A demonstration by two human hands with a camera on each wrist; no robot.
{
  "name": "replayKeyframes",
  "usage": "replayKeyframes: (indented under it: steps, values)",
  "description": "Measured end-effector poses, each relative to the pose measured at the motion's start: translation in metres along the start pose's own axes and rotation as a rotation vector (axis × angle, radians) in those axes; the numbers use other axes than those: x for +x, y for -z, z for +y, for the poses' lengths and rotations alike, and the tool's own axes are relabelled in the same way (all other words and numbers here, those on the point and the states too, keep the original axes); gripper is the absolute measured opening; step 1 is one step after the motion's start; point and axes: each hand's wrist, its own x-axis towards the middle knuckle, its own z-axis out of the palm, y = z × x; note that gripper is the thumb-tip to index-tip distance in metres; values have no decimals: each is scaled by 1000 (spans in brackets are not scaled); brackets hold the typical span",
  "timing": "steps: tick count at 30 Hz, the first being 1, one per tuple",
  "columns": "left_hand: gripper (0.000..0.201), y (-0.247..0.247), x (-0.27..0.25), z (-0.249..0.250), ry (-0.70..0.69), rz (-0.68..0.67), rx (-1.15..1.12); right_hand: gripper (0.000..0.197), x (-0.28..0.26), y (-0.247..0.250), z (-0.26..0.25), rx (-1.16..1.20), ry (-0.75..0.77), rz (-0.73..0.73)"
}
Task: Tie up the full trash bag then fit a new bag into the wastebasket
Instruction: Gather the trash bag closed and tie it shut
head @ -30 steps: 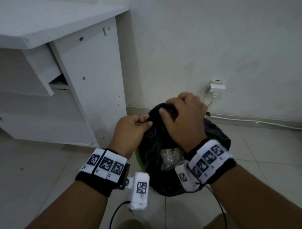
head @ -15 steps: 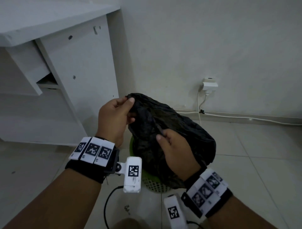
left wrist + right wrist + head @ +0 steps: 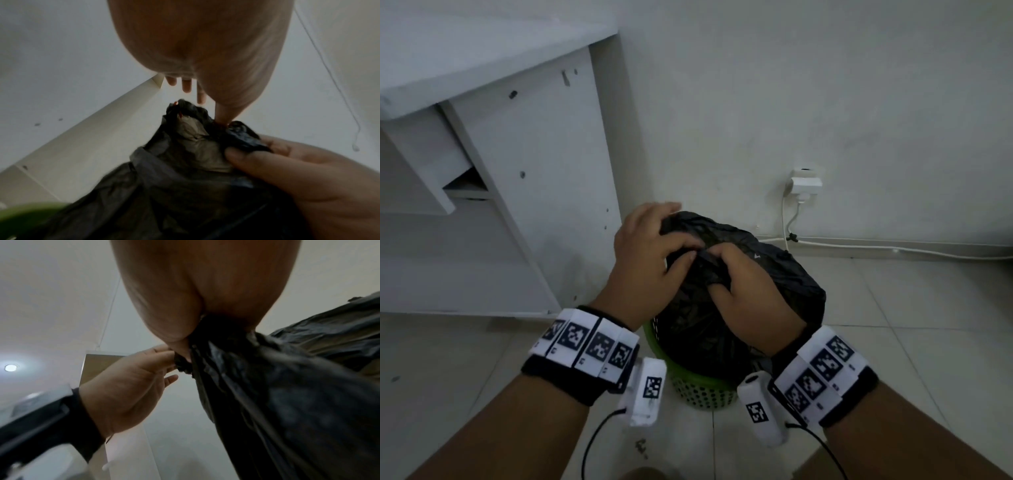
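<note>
Your bag (image 3: pixel 767 274) sits upright in the green basket (image 3: pixel 698 387), gathered neck pointing up. Your right hand (image 3: pixel 750 294) clenches that neck; your left hand (image 3: pixel 650 253) seems to pinch its twisted end, other fingers spread. A white cabinet (image 3: pixel 544 192) stands left.

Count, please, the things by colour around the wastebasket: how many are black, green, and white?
Black: 1, the trash bag
Green: 1, the wastebasket
White: 2, the desk and the wall plug
Total: 4
</note>
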Motion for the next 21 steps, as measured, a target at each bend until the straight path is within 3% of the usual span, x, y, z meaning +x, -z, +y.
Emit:
replayKeyframes:
  steps: [2, 7, 10, 15, 18, 21]
  values:
    - [16, 5, 5, -8, -70, -38, 39, 32, 2, 7, -2, -58, 22, 101]
    - [19, 18, 17, -11, -49, -54, -25, 28, 1, 27, 3, -275, 0, 272]
    - [16, 30, 26, -13, -3, 21, -33, 21, -2, 34, 17, -371, -98, 255]
    - [33, 34, 27, -5, -75, 20, 85, 18, 8, 50, 15, -148, -195, 222]
    - [47, 30, 24, 20, -155, -59, 13, 23, 24, 60, -7, -101, -119, 186]
    - [36, 26, 27, 34, -197, -110, -78, 24, 35, 66, -22, -99, -12, 154]
